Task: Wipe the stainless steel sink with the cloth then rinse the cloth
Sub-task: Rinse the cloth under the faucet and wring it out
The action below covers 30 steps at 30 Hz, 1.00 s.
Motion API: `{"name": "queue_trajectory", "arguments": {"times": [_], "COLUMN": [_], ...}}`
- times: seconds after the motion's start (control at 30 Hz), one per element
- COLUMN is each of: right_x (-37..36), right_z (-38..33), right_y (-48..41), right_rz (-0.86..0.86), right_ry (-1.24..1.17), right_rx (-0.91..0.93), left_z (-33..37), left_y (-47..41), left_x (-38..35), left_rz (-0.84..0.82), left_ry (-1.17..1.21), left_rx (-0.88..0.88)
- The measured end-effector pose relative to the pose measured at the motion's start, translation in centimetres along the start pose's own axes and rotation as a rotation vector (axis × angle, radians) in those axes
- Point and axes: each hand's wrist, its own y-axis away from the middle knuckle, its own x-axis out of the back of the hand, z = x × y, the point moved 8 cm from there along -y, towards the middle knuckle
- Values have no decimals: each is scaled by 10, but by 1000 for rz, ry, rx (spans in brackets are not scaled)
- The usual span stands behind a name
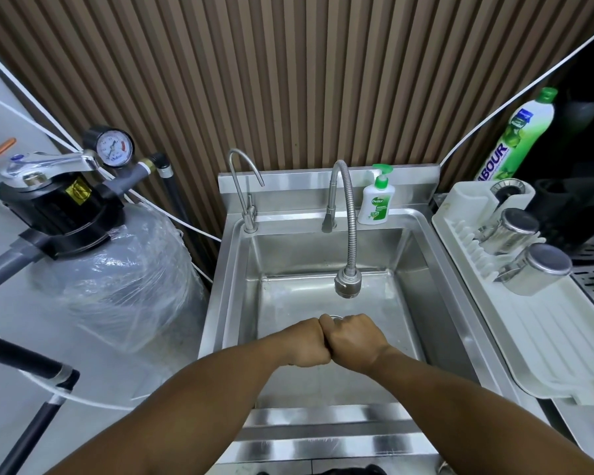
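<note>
1. The left hand (306, 342) and right hand (352, 339) meet knuckle to knuckle over the sink (436, 286).
2. Their fingers (340, 322) curl downward; whatever they hold is hidden.
3. The faucet head (347, 284) hangs just beyond the fingers.
4. The drain rim (335, 317) peeks out at the fingers' far edge.

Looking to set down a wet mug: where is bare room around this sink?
Free: the white tray's front half, nearer than the two steel cups; the sink's front ledge; the basin floor left of the spray head. Crowded: the back ledge with both taps and the soap bottle, and mid-basin, where the left hand and right hand meet.
</note>
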Motion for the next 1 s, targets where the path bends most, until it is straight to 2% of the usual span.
{"name": "queue_trajectory", "arguments": {"times": [0.33,0.4,0.5,0.57,0.67,0.8,1.0], "right_x": [11,15,30,51,61,75,97], "right_z": [-10,-11,-8,-4,15,15,10], "right_y": [4,3,-1,0,5,8,0], "right_rz": [121,113,89,133,53,141,144], "right_ry": [69,52,32,-105,-503,-936,-1232], "right_rx": [126,133,143,105,-85,-136,-244], "left_z": [-10,-10,-7,-7,-18,-23,-13], "left_y": [17,17,16,16,19,39,74], "left_x": [-12,-11,0,10,27,43,70], "left_rz": [-124,-101,35,126,251,362,442], "left_ry": [307,317,327,343,459,602,847], "left_rx": [110,109,67,13,-61,-178,-346]}}
